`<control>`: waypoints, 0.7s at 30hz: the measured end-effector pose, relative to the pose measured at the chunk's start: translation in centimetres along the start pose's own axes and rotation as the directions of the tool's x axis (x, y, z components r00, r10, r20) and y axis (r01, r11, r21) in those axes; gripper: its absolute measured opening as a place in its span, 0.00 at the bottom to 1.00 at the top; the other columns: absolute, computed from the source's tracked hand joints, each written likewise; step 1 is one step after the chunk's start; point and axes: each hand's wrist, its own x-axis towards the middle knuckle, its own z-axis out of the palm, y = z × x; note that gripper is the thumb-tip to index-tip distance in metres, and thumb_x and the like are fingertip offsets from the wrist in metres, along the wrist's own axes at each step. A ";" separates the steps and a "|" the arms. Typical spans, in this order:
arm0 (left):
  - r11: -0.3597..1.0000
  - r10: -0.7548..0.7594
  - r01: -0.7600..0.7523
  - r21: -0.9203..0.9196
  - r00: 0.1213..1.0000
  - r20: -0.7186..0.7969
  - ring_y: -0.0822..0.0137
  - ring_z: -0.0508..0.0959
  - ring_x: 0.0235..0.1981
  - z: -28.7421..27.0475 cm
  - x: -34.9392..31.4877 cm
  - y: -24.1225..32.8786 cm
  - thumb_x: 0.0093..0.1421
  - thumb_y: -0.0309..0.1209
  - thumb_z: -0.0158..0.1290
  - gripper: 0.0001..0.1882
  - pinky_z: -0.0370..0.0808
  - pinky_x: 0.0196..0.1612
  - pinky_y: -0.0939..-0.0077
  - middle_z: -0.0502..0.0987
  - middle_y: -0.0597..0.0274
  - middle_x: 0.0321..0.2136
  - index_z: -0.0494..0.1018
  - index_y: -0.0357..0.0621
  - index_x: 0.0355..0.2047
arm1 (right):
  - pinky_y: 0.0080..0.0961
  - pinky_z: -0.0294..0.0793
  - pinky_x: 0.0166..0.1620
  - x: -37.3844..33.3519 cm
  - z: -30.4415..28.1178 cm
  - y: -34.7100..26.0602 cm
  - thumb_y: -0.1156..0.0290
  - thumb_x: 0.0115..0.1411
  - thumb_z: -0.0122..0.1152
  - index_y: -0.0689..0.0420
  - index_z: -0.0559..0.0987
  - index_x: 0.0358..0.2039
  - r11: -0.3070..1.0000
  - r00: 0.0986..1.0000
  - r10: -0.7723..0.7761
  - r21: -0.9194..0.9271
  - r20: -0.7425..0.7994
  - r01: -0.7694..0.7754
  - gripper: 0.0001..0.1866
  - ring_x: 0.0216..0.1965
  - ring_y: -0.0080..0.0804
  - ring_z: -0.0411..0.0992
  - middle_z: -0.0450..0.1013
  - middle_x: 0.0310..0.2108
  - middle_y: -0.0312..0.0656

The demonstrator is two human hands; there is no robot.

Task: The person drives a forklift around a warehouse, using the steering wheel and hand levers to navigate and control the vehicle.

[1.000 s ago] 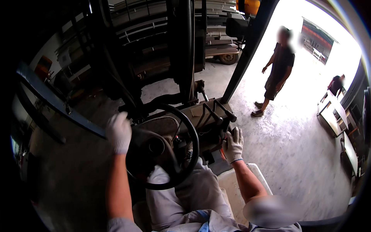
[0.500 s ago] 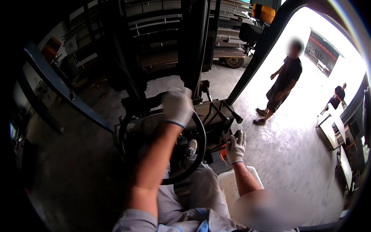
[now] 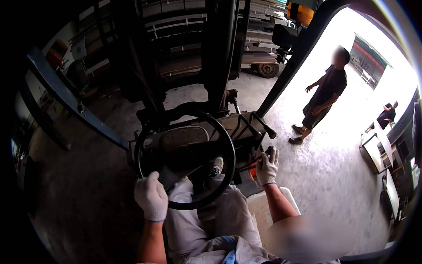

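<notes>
Black steering wheel, round, without a long axis, set between two gloved hands. Left hand, the nearer: fingers curled at the wheel's lower-left rim, which lies under or just beside them; whether they have hold of it cannot be told. Right hand, off the wheel's right side: fingers nearly straight, beside a dark knob, levers just ahead, no grasp visible.

Attire of the person before us: left glove and right glove, white knit, blue-edged cuffs; grey top with blue patches; pale grey trousers; light-toed shoe.
</notes>
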 end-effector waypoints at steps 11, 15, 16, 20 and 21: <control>1.000 0.031 -0.031 -0.001 0.997 -0.064 0.49 0.75 0.29 3.3 -4.5 2.9 0.60 0.18 0.53 0.12 0.74 0.35 0.54 0.75 0.55 0.26 0.79 0.39 0.43 | 0.59 0.61 0.72 -0.7 2.9 3.3 0.65 0.60 0.63 0.52 0.79 0.57 0.999 1.000 -0.029 0.032 -0.012 0.029 0.24 0.75 0.73 0.51 0.53 0.77 0.61; 0.998 0.064 -0.062 0.021 0.995 -0.077 0.53 0.77 0.28 4.3 -6.1 3.9 0.60 0.18 0.55 0.11 0.75 0.35 0.57 0.77 0.57 0.27 0.79 0.39 0.43 | 0.59 0.61 0.72 -1.3 4.1 4.5 0.65 0.60 0.63 0.52 0.79 0.57 0.998 0.999 -0.021 0.053 -0.028 0.022 0.24 0.75 0.73 0.51 0.53 0.77 0.61; 0.998 0.058 -0.056 0.022 0.995 -0.082 0.53 0.77 0.28 4.5 -6.5 4.1 0.60 0.18 0.55 0.11 0.75 0.35 0.57 0.77 0.57 0.27 0.79 0.39 0.43 | 0.59 0.61 0.72 -1.4 4.3 4.7 0.65 0.60 0.63 0.53 0.79 0.58 0.999 1.000 -0.010 0.045 -0.005 0.010 0.24 0.75 0.73 0.51 0.53 0.77 0.61; 1.000 0.027 -0.025 0.018 0.996 -0.085 0.53 0.78 0.28 5.3 -7.3 4.6 0.60 0.18 0.55 0.11 0.75 0.35 0.58 0.77 0.57 0.27 0.79 0.38 0.44 | 0.59 0.60 0.72 -1.7 5.2 5.7 0.65 0.60 0.63 0.53 0.78 0.58 0.999 1.000 -0.021 0.041 -0.010 0.021 0.25 0.76 0.73 0.51 0.53 0.77 0.62; 0.998 0.064 -0.062 0.024 0.993 -0.095 0.53 0.78 0.28 5.4 -7.5 4.7 0.60 0.18 0.55 0.11 0.75 0.35 0.58 0.77 0.57 0.27 0.79 0.38 0.44 | 0.59 0.60 0.72 -1.7 5.3 5.8 0.65 0.60 0.63 0.53 0.78 0.59 0.999 1.000 -0.018 0.045 -0.012 0.019 0.25 0.76 0.73 0.51 0.53 0.77 0.62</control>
